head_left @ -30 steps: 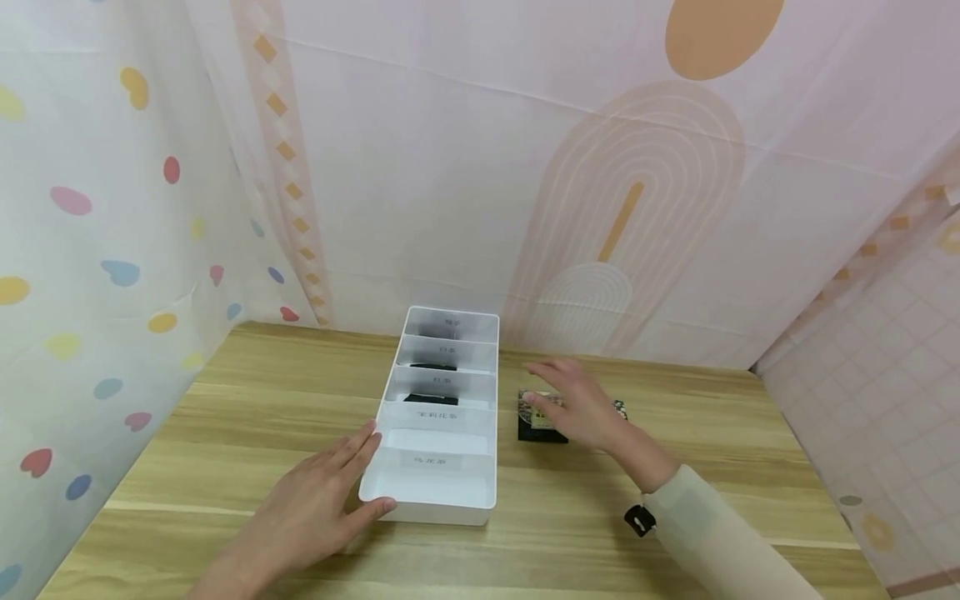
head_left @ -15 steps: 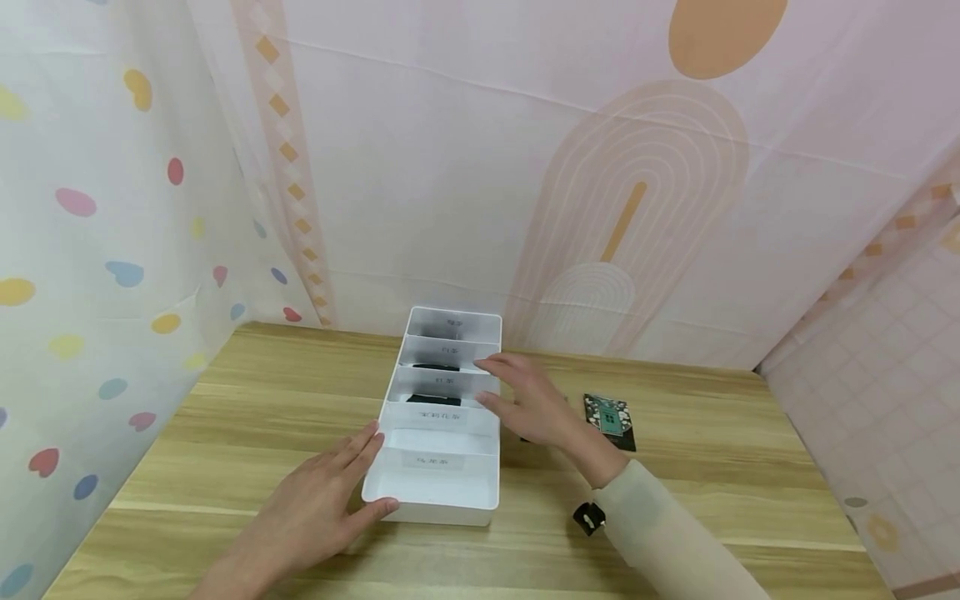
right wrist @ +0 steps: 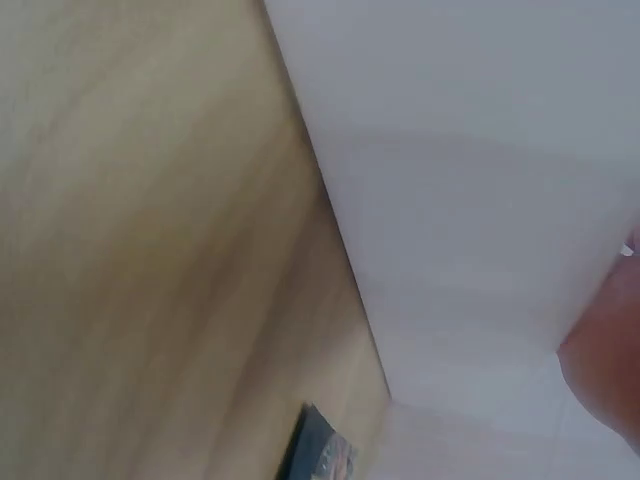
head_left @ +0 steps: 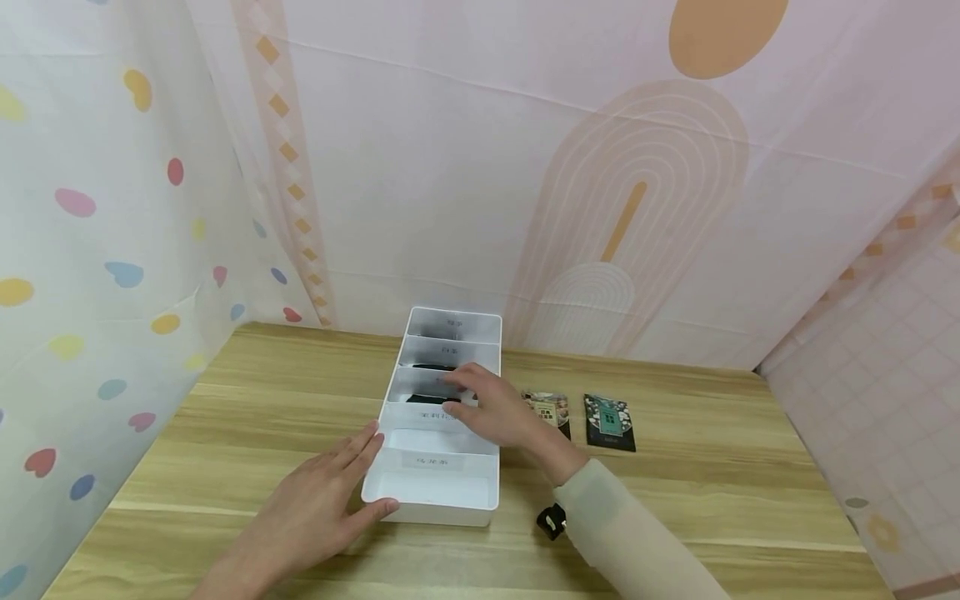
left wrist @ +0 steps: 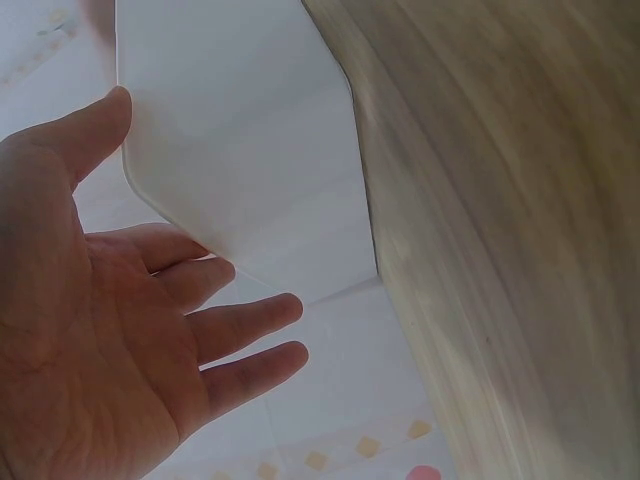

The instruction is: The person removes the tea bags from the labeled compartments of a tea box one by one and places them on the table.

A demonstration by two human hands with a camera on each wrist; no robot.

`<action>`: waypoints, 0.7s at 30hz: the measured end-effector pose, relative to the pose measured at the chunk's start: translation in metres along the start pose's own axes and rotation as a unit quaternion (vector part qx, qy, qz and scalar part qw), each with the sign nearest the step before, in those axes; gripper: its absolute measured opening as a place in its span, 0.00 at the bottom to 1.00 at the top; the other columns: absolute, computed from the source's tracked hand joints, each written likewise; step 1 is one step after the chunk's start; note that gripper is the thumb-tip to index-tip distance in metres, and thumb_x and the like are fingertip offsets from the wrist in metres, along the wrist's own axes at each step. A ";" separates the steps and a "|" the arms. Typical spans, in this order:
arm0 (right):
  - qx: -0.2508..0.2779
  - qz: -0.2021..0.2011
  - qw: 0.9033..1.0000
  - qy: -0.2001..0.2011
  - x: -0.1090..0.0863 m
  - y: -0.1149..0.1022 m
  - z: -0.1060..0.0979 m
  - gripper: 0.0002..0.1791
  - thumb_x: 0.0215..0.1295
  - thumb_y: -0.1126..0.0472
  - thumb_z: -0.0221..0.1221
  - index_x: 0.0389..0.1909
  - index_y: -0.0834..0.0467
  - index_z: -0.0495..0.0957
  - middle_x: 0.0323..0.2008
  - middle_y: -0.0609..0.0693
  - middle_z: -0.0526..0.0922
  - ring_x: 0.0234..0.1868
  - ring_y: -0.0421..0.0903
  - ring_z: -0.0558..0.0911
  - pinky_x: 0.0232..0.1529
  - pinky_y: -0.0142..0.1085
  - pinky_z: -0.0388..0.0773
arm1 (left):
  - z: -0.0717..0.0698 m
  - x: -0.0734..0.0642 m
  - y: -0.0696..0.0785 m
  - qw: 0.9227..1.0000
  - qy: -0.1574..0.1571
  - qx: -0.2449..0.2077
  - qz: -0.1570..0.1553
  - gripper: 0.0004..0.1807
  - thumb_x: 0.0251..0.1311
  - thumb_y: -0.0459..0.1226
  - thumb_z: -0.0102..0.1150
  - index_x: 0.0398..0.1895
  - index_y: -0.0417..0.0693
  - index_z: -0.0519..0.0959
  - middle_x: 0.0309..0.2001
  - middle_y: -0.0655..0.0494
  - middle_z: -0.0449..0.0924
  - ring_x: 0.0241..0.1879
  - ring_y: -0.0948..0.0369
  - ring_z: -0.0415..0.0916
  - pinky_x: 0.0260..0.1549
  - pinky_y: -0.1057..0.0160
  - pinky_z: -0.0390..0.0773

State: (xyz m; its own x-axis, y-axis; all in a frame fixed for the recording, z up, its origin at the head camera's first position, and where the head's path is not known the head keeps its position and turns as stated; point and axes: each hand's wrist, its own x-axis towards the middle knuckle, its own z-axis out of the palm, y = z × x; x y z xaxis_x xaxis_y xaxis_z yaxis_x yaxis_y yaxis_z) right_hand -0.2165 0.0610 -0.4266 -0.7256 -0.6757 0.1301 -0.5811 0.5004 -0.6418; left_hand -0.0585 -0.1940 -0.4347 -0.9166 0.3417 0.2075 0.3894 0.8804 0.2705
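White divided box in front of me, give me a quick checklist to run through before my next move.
1. White divided box standing on the table: ok.
2. Left hand touching the box: ok, at its left side and near end.
3. Right hand reaching over the box: ok, fingertips around the third compartment from the back.
4. Right hand's grip on the dark item there: cannot tell, contact is unclear.
5. Yellow-labelled packet fully visible: not ok, the right hand covers part of it in the head view.
6. Green-labelled packet apart from hands: ok, flat on the table.
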 end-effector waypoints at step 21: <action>-0.140 -0.041 0.989 0.024 0.004 0.001 0.019 0.12 0.78 0.55 0.61 0.50 0.55 0.89 0.48 0.47 0.89 0.53 0.46 0.85 0.61 0.43 0.79 | 0.001 0.001 0.000 1.000 0.012 0.008 0.010 0.44 0.67 0.59 0.65 0.73 0.35 0.72 0.76 0.41 0.67 0.68 0.45 0.74 0.60 0.42 0.79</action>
State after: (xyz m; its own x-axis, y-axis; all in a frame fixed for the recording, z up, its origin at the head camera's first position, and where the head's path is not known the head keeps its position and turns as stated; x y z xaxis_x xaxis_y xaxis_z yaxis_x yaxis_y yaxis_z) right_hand -0.2134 0.0484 -0.4416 -0.6840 -0.6976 0.2131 -0.7136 0.5794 -0.3939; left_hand -0.0590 -0.1937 -0.4352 -0.9057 0.3522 0.2358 0.4069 0.8781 0.2516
